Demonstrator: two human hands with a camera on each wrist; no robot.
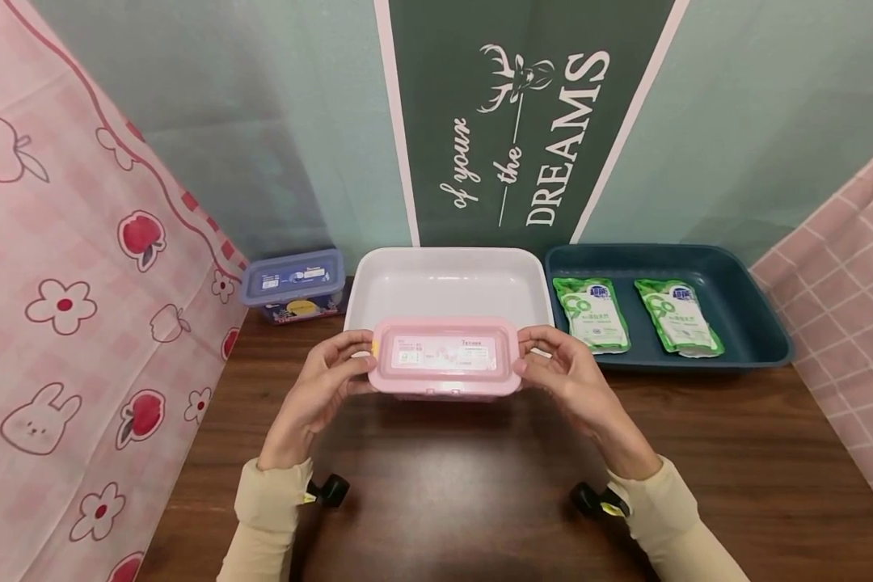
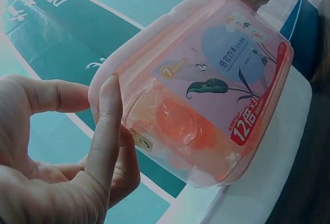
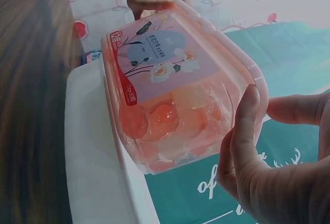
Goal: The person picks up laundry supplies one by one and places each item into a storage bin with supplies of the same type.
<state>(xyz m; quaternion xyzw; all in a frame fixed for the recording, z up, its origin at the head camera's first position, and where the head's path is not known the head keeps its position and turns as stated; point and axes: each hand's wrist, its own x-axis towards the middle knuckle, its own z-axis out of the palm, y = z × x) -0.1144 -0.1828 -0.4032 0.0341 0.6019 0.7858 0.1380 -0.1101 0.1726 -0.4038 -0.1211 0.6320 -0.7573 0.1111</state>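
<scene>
A pink lidded box of laundry pods [image 1: 444,356] is held up between both hands, over the front edge of the white tray [image 1: 444,279]. At its left end my left hand [image 1: 327,378] pinches the rim of the lid between thumb and fingers. My right hand [image 1: 569,372] pinches the right end in the same way. Through the clear lower wall in the left wrist view, round orange and pale pods [image 2: 178,121] show beneath a floral label. The right wrist view shows the box [image 3: 175,105] tilted, its lid on.
Left of the white tray stands a blue lidded box [image 1: 296,283], near the pink patterned cloth [image 1: 65,307]. On the right, a dark blue tray [image 1: 757,323] holds two green-and-white pouches [image 1: 592,317]. A green printed cloth [image 1: 509,121] hangs behind the brown wooden table [image 1: 451,501].
</scene>
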